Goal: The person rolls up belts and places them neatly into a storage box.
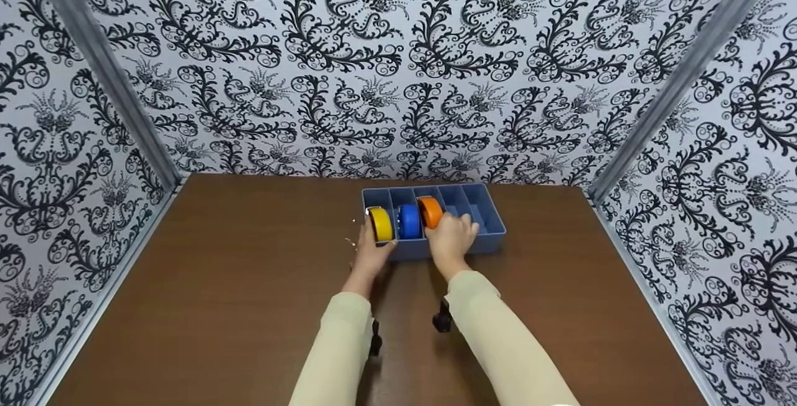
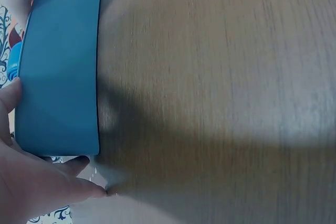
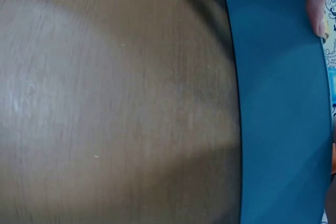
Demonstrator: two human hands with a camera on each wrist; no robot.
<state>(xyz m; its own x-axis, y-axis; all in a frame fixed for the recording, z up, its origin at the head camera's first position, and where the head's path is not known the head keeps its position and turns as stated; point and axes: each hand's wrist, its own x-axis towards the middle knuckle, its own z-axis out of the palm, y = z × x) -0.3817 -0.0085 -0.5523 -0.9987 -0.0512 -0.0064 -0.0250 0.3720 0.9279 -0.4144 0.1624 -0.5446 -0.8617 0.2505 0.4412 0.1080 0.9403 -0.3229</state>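
A grey-blue box [image 1: 411, 250] with a row of compartments stands on the table. My left hand [image 1: 372, 254] grips its left end, thumb at the front rim and fingers along the end wall, as the left wrist view shows at the box wall [image 2: 60, 77]. Beside that thumb a yellow wheel-shaped thing [image 1: 382, 224] stands on edge in the leftmost compartment. A similar blue one [image 1: 410, 221] occupies the compartment to its right. My right hand [image 1: 452, 238] holds an orange one [image 1: 431, 212] at the third compartment; its fingertips are partly hidden.
The brown table [image 1: 249, 294] extends around the box. Patterned walls [image 1: 398, 63] rise behind and at both sides, with grey metal posts [image 1: 685, 70] in the corners. The two compartments [image 1: 478, 202] at the right end show bare dividers and walls.
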